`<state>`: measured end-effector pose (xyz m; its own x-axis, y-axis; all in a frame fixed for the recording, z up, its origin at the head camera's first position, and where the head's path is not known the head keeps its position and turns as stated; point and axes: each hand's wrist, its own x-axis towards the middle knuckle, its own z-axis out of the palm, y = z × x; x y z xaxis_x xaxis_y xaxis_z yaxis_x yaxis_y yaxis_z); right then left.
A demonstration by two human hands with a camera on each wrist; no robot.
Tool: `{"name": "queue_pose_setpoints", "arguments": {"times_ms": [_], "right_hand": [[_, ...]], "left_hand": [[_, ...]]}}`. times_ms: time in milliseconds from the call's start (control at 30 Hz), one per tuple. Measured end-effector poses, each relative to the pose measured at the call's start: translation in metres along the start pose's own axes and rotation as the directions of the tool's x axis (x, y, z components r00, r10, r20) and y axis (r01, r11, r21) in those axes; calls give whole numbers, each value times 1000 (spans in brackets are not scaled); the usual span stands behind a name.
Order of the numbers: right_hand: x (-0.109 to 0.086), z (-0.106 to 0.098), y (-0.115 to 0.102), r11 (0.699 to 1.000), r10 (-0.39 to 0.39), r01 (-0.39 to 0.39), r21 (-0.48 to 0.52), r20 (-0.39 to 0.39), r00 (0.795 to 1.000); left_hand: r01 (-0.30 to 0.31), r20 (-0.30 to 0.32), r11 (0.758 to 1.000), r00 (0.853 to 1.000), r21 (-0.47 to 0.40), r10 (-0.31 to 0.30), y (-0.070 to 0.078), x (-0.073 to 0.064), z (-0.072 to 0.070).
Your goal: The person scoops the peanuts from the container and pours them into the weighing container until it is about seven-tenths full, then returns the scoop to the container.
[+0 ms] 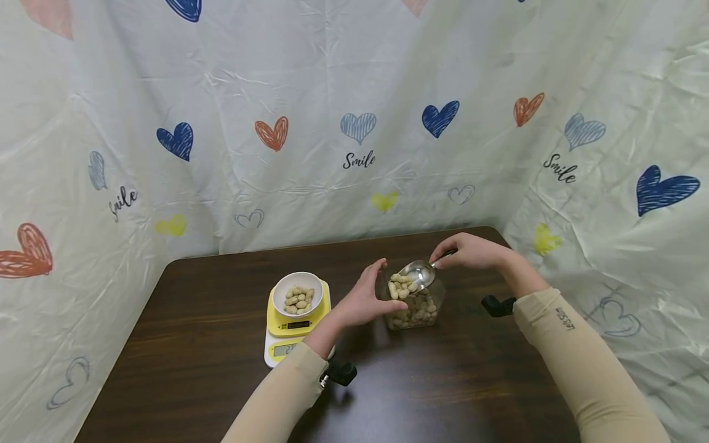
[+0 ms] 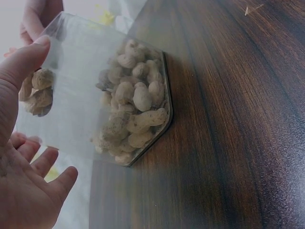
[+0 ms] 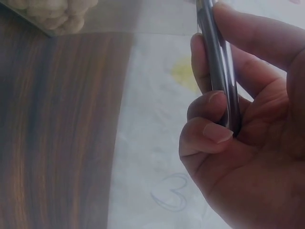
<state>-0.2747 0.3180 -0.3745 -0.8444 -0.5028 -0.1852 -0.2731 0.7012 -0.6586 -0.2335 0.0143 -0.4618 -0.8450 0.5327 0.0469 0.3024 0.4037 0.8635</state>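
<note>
My right hand (image 1: 471,251) grips the handle of a metal scoop (image 1: 423,274), its fingers curled round the handle (image 3: 220,71) in the right wrist view. Several unshelled peanuts (image 1: 401,286) lie in the scoop, which is held at the mouth of a clear container (image 1: 435,311). More peanuts (image 2: 138,100) fill the lower part of that container, which stands on the table. With thumb and fingers spread about its near left side, my left hand (image 1: 360,301) holds the container; the thumb lies against the wall near the rim in the left wrist view.
Left of the container stands a yellow and white kitchen scale (image 1: 277,323), bearing a white bowl (image 1: 282,289) with peanuts. My left forearm partly covers its display. The dark wooden table (image 1: 210,326) ends at a heart-patterned curtain (image 1: 310,184) behind and at the sides.
</note>
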Motion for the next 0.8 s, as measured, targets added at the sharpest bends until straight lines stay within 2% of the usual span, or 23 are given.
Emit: {"name": "queue_pose_setpoints", "arguments": {"times_ms": [433,800], "right_hand": [[-2,4,4,1000,4,-4,-9,-40,999],[-2,-2,5,1000,5,-7,-21,-62,998]], "left_hand": [[0,8,1000,1000,-7,0,-3,3,1],[4,11,1000,1000,-8,-4,-3,2,1]]}}
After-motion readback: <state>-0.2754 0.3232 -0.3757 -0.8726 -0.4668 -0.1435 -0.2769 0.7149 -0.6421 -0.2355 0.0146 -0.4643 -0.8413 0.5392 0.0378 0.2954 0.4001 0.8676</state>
